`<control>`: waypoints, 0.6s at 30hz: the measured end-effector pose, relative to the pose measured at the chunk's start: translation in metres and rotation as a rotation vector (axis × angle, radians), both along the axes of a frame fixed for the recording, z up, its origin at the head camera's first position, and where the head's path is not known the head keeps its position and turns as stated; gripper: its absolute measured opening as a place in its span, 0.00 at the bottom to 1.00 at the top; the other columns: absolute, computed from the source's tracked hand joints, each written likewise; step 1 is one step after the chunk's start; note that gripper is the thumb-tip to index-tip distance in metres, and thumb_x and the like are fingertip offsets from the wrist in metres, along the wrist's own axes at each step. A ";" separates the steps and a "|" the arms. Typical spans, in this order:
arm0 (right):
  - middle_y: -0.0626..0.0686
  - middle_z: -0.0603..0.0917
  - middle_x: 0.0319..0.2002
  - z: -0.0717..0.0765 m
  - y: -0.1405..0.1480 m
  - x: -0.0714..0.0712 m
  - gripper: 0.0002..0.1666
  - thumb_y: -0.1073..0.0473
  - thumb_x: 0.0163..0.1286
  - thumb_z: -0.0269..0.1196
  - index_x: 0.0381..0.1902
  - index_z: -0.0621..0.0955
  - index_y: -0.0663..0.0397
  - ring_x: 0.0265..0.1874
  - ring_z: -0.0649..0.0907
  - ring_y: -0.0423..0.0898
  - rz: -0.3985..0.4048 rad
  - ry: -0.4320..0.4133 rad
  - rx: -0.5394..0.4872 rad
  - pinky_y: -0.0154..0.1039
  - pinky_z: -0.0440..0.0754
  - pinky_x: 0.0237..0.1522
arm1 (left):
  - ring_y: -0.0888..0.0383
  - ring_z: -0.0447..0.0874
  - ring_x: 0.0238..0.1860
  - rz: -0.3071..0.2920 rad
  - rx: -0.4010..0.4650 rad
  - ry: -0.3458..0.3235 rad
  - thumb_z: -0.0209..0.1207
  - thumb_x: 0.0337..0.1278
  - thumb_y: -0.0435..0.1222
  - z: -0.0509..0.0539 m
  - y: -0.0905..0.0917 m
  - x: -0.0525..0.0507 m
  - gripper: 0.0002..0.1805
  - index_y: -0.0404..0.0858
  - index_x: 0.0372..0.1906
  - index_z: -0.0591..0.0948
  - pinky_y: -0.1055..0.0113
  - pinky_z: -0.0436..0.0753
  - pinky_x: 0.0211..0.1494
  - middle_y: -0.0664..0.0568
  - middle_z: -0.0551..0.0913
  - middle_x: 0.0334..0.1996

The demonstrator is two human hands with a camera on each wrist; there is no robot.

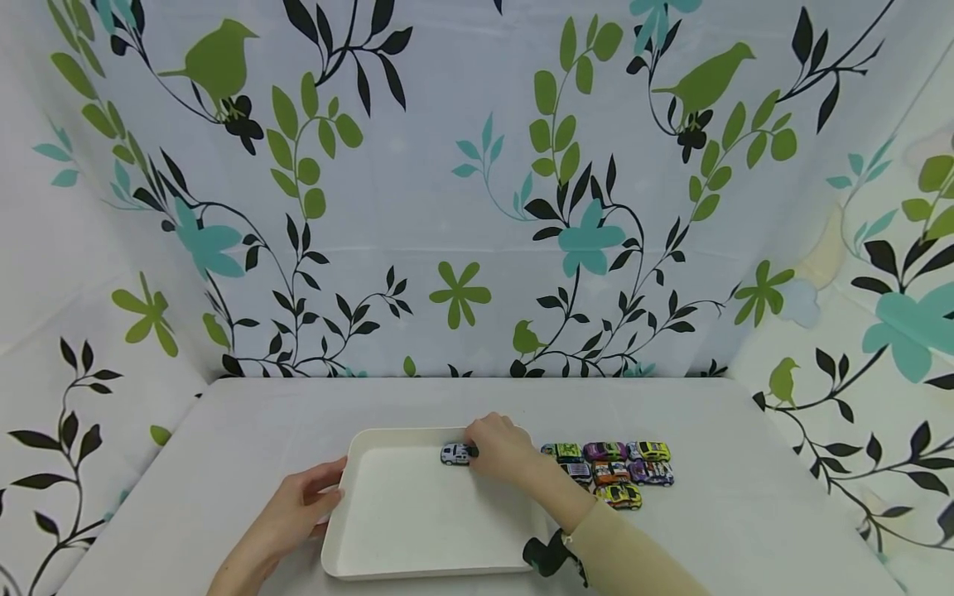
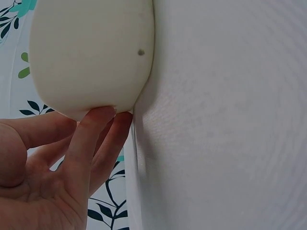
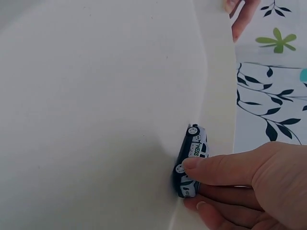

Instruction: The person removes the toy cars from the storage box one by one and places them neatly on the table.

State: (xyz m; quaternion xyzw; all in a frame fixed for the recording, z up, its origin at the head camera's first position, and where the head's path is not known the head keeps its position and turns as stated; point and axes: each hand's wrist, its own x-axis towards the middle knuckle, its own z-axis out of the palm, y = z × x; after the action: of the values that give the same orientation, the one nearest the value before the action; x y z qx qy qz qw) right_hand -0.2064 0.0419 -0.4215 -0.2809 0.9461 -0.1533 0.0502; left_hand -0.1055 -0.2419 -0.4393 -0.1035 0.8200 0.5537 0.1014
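A white toy car (image 1: pixel 455 454) with black trim is inside the cream tray (image 1: pixel 436 571), close to its back wall. My right hand (image 1: pixel 499 447) pinches this car between thumb and fingers; in the right wrist view the car (image 3: pixel 193 148) shows its wheels and dark lettering on one side. At the tray's left side is my left hand (image 1: pixel 301 505). Its fairly straight fingers touch the outside of the tray (image 2: pixel 96 57) in the left wrist view.
Several colourful toy cars (image 1: pixel 611 473) stand in rows right of the tray, partly hidden by my right forearm. A black wrist camera (image 1: pixel 547 553) hangs over the tray's front right corner. Patterned cloth (image 1: pixel 417 207) rises behind the white table (image 1: pixel 745 530).
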 end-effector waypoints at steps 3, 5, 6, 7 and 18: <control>0.42 0.79 0.24 -0.001 0.000 0.000 0.06 0.65 0.56 0.73 0.31 0.87 0.51 0.24 0.72 0.39 -0.001 0.012 0.022 0.33 0.69 0.20 | 0.42 0.82 0.56 0.003 0.010 0.006 0.56 0.68 0.27 0.001 0.001 0.001 0.29 0.31 0.72 0.67 0.50 0.89 0.43 0.29 0.71 0.67; 0.42 0.79 0.24 -0.001 0.000 0.001 0.06 0.64 0.56 0.74 0.31 0.86 0.50 0.24 0.73 0.39 -0.002 0.020 0.035 0.33 0.69 0.20 | 0.43 0.82 0.56 0.003 0.012 0.006 0.56 0.68 0.27 0.001 0.001 0.002 0.29 0.31 0.72 0.67 0.50 0.89 0.43 0.29 0.71 0.67; 0.42 0.79 0.24 -0.001 0.001 0.001 0.06 0.64 0.56 0.74 0.30 0.86 0.50 0.24 0.73 0.40 -0.001 0.023 0.040 0.33 0.70 0.20 | 0.43 0.82 0.56 0.002 0.013 0.006 0.56 0.68 0.27 0.001 0.001 0.002 0.29 0.31 0.72 0.67 0.50 0.89 0.43 0.30 0.71 0.67; 0.42 0.79 0.25 -0.001 0.001 0.001 0.07 0.63 0.56 0.74 0.30 0.86 0.49 0.24 0.73 0.40 -0.001 0.028 0.044 0.34 0.70 0.20 | 0.43 0.82 0.56 0.001 0.012 0.007 0.56 0.68 0.27 0.002 0.001 0.002 0.28 0.31 0.72 0.67 0.50 0.89 0.43 0.30 0.71 0.67; 0.41 0.77 0.23 -0.004 0.003 -0.001 0.09 0.64 0.55 0.74 0.26 0.82 0.49 0.23 0.72 0.39 0.018 0.039 0.020 0.32 0.68 0.19 | 0.42 0.82 0.57 0.003 -0.017 -0.004 0.56 0.68 0.28 0.003 0.002 0.001 0.29 0.31 0.72 0.67 0.50 0.89 0.43 0.30 0.71 0.67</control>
State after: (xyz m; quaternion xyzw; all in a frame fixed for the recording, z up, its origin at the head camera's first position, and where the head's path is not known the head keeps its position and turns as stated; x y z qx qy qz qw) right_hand -0.2071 0.0448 -0.4260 -0.2919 0.9458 -0.1376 0.0358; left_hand -0.1048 -0.2402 -0.4367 -0.1066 0.8243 0.5467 0.1016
